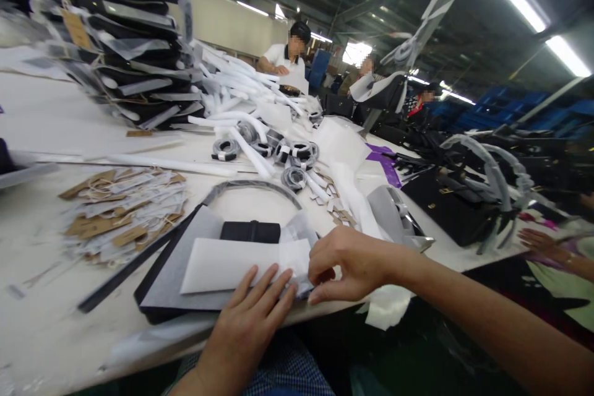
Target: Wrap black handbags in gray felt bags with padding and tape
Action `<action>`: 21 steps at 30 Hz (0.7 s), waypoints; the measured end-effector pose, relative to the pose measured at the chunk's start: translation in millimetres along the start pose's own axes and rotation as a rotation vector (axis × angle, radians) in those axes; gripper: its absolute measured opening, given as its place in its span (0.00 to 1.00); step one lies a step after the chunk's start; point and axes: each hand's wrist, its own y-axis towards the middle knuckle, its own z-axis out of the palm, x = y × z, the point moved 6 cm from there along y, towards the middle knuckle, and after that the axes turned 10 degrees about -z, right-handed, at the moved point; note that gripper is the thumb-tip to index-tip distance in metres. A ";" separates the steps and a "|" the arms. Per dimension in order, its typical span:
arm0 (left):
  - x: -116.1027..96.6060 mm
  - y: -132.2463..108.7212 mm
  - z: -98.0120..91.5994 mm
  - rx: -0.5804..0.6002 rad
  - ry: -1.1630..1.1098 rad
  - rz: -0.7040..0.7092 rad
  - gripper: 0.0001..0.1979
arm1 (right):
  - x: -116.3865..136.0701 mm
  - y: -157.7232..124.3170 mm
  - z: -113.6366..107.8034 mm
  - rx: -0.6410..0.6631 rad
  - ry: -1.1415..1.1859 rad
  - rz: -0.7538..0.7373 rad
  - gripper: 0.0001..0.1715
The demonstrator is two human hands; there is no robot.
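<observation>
A black handbag [160, 312] lies flat at the table's front edge, its wrapped handle [253, 185] arching away from me. Thin tissue paper [169, 269] covers much of its front, and a black closure tab [250, 232] shows through the middle. Across the tissue rests a white foam sheet [208, 266]. My left hand [245, 328] is spread flat, its fingertips pressing on the foam's lower edge. At the foam's right end my right hand [348, 263] is curled closed beside crinkled clear wrapping [294, 247]. Whatever its fingers grip is hidden.
Cardboard tags [125, 216] with strings are heaped at left, beside a long black strap [134, 260]. Behind stand stacked wrapped bags [134, 43], white foam tubes [241, 83] and coiled straps [294, 178]. Another black handbag [452, 204] lies right, near a co-worker's hand [541, 241].
</observation>
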 end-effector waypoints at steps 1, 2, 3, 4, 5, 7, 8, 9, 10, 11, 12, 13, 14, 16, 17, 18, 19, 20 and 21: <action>0.0 0.5 -0.9 -0.002 -0.006 0.002 0.20 | -4.9 10.0 2.0 0.054 -0.048 -0.013 0.14; 0.1 1.2 -1.9 -0.002 -0.004 0.006 0.20 | -9.6 18.8 4.1 0.103 -0.101 -0.021 0.13; 0.2 2.0 -3.0 0.000 0.003 0.011 0.20 | -14.2 26.5 6.3 0.151 -0.154 -0.024 0.12; 0.5 2.7 -4.0 -0.001 0.012 0.015 0.21 | -18.7 33.1 8.6 0.198 -0.205 -0.024 0.11; 0.5 3.3 -4.7 -0.002 0.024 0.021 0.21 | -23.0 38.7 11.0 0.243 -0.252 -0.022 0.09; 0.9 3.8 -4.8 0.001 0.039 0.025 0.22 | -30.7 47.4 15.5 0.323 -0.339 -0.019 0.08; 1.2 3.6 -4.2 0.005 0.039 0.024 0.22 | -33.9 50.7 17.6 0.359 -0.375 -0.019 0.07; 1.4 3.1 -3.2 0.012 0.038 0.019 0.22 | -36.5 53.7 19.4 0.390 -0.406 -0.021 0.07; 1.7 2.5 -2.0 0.021 0.036 0.013 0.21 | -38.4 56.5 21.0 0.418 -0.428 -0.025 0.08; 1.9 1.8 -0.8 0.028 0.031 0.006 0.21 | -39.5 59.2 22.5 0.442 -0.440 -0.031 0.07; 2.1 1.0 0.3 0.036 0.026 -0.002 0.21 | -40.1 61.9 23.8 0.464 -0.447 -0.036 0.07; 2.2 0.3 0.8 0.035 0.016 -0.011 0.21 | -40.5 64.5 24.9 0.484 -0.455 -0.037 0.07; 2.4 -0.3 1.2 0.036 0.005 -0.020 0.20 | -40.9 67.2 25.7 0.504 -0.467 -0.034 0.07; 2.6 -1.1 1.5 0.041 -0.013 -0.032 0.20 | -42.0 72.6 27.0 0.543 -0.493 -0.022 0.08; 2.8 -1.2 1.4 0.043 -0.019 -0.036 0.19 | -43.0 75.2 27.6 0.562 -0.502 -0.017 0.09; 2.9 -1.2 1.2 0.048 -0.022 -0.035 0.20 | -44.3 77.6 28.2 0.581 -0.503 -0.008 0.09; 2.7 -1.3 0.9 0.051 -0.020 -0.026 0.20 | -46.0 79.9 28.8 0.599 -0.497 0.001 0.09; 2.2 -1.5 0.6 0.052 -0.015 -0.012 0.20 | -48.2 82.0 29.3 0.617 -0.487 0.012 0.08; 1.9 -1.8 0.1 0.045 -0.009 0.001 0.20 | -50.6 83.8 29.9 0.636 -0.476 0.024 0.08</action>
